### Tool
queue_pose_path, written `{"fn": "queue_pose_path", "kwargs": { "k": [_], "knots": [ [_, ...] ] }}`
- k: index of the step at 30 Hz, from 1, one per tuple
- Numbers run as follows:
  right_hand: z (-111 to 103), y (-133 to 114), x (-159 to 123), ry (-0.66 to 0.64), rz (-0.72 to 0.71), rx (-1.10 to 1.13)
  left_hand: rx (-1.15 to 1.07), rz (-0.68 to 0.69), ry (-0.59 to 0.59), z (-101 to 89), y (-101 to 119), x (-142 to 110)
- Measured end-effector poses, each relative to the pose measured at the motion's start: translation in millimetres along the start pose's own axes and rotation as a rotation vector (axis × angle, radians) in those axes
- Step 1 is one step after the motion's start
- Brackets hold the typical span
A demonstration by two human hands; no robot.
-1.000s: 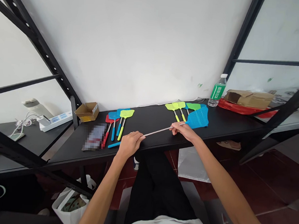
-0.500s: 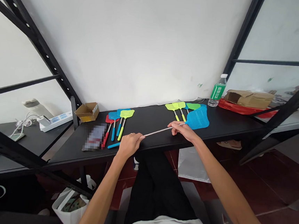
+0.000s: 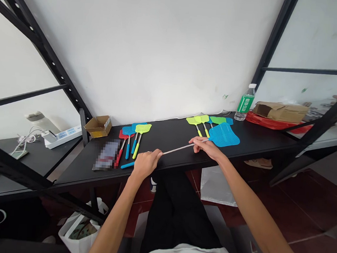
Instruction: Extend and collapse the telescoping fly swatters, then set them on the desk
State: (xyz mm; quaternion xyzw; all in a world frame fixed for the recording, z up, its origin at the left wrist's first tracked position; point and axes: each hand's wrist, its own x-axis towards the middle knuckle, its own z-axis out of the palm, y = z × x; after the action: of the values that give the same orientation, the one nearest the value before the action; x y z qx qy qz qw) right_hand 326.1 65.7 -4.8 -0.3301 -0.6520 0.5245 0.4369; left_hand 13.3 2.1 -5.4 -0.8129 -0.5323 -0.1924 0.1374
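I hold a blue fly swatter (image 3: 223,135) with a long thin metal rod stretched across the front of the black table (image 3: 167,138). My left hand (image 3: 145,163) is closed round the handle end, whose blue grip sticks out to the left. My right hand (image 3: 204,146) pinches the rod just short of the blue mesh head, which lies nearly flat. A group of red, blue and yellow-green swatters (image 3: 132,137) lies left of centre. More yellow and green swatters (image 3: 204,121) lie behind the blue head.
A small cardboard box (image 3: 98,126) stands at the table's back left, a blurred flat item (image 3: 106,155) near it. A green-labelled water bottle (image 3: 245,102), a brown box on a red tray (image 3: 278,116) sit right. Black shelf frames flank both sides. A white bag (image 3: 80,229) sits below.
The blue swatter head has turned from tilted up to lying nearly flat and shifted slightly right. Both hands have stayed almost where they were on the rod.
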Motion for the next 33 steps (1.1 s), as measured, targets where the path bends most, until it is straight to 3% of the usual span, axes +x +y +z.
{"fn": "queue_pose_path", "kwargs": {
  "k": [15, 21, 33],
  "knots": [
    [1.7, -1.4, 0.5, 0.050, 0.033, 0.009, -0.101, 0.021, 0.041, -3.9, 4.8, -0.7],
    [2.1, -3.7, -0.6, -0.002, 0.004, -0.075, -0.137, 0.067, 0.105, -2.3, 3.8, -0.7],
    [-0.6, 0.1, 0.9, -0.025, 0.027, -0.011, -0.140, 0.036, 0.090, -4.0, 4.7, -1.1]
  ]
}}
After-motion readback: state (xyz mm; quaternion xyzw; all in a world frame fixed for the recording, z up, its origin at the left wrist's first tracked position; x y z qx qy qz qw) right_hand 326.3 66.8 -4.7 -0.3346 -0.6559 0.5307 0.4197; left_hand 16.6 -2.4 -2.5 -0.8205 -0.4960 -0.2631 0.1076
